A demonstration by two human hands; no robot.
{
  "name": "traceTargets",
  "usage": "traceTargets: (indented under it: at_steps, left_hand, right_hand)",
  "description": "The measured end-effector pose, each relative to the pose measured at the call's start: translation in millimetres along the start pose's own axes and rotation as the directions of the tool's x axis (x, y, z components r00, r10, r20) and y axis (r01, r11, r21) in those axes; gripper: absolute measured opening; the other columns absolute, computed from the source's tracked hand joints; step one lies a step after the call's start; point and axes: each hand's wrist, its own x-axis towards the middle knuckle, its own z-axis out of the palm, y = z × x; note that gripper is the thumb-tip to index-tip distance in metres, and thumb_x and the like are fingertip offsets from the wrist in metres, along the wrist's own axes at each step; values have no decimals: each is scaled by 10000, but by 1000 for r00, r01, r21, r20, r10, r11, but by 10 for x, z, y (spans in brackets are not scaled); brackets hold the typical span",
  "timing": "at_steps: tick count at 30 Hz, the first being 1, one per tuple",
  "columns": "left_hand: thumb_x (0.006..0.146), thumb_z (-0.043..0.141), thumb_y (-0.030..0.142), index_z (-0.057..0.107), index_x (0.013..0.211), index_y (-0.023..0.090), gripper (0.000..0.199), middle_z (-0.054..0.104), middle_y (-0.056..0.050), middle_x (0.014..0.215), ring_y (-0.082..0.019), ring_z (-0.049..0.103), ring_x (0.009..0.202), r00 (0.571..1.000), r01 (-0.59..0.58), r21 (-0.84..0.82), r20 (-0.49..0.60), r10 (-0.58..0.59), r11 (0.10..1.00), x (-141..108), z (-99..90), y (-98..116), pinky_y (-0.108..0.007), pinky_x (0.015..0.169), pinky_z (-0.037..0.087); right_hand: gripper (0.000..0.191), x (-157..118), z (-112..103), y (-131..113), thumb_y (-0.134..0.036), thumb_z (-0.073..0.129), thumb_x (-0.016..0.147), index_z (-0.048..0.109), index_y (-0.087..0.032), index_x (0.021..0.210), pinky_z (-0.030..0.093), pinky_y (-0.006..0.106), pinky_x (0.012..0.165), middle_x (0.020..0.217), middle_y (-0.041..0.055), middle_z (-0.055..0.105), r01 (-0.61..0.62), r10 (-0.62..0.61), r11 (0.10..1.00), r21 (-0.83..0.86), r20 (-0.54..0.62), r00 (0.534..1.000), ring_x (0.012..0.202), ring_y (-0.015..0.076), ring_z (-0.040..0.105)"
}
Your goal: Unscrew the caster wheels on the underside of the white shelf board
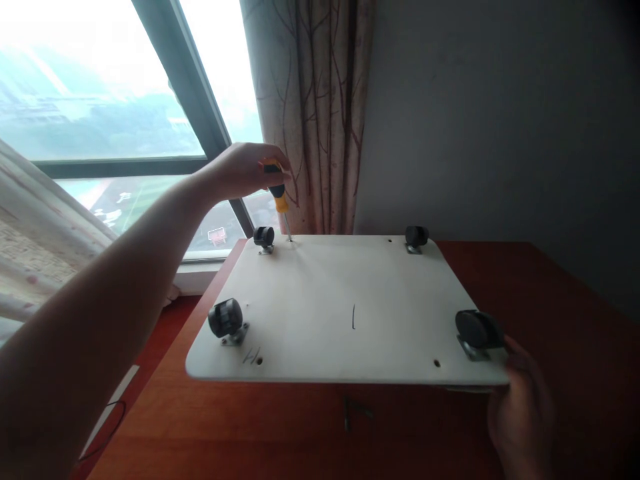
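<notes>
My left hand [255, 167] is wrapped round the yellow and black handle of a screwdriver [281, 200]. The screwdriver leans slightly, its tip at a hole near the far left edge of a white board [320, 293]. Black casters on metal plates stand at the board's corners: far left [264, 237], near left [226, 319], far right [416, 237] and near right [475, 330]. At the near right corner my right hand [523, 400] grips the board's edge, its fingers beside the caster and partly blurred.
Under the board is a reddish-brown table [200, 427]. Two small metal pieces, probably screws [347, 413], lie on it before the board's near edge. A curtain [325, 120] and a window [100, 100] stand behind to the left, a grey wall [490, 120] to the right. A dark cable [117, 423] lies lower left.
</notes>
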Motion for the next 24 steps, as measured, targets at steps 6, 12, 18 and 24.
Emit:
traceTargets:
  at_steps: [6,12,18,24]
  left_hand:
    - [828,645,442,668,872,233,215,535,-20,663,-244,579,778,994,12,405,93,-54,914,107,-38,33,-374,730,419]
    - [784,647,354,654,1013,241,256,653,-69,888,-288,632,863,992,-30,343,125,-15,939,112,22,36,-405,773,457]
    - [774,672,332,648,974,211,235,658,-105,923,-364,633,949,997,73,441,-6,-78,895,58,83,114,-475,830,453]
    - [812,596,262,641,1027,211,225,691,-77,993,-256,638,891,988,-86,295,149,44,951,64,55,142,-367,779,481]
  right_hand:
    - [375,19,-11,18,-386,633,790,685,-161,1086,469,399,875,1129,70,682,6,-6,1000,-23,3,1000,1050,273,623]
    - [393,25,-43,41,-391,637,799,684,-162,1114,473,369,850,1191,75,676,-27,27,999,-35,20,999,1081,269,620]
    - [407,57,-71,102,-438,616,814,674,-160,1106,485,368,827,1191,82,673,-3,5,999,-43,42,999,1073,274,626]
    - [425,41,-69,62,-439,625,811,676,-158,1127,471,370,840,1193,81,675,-45,48,996,-79,24,999,1071,271,620]
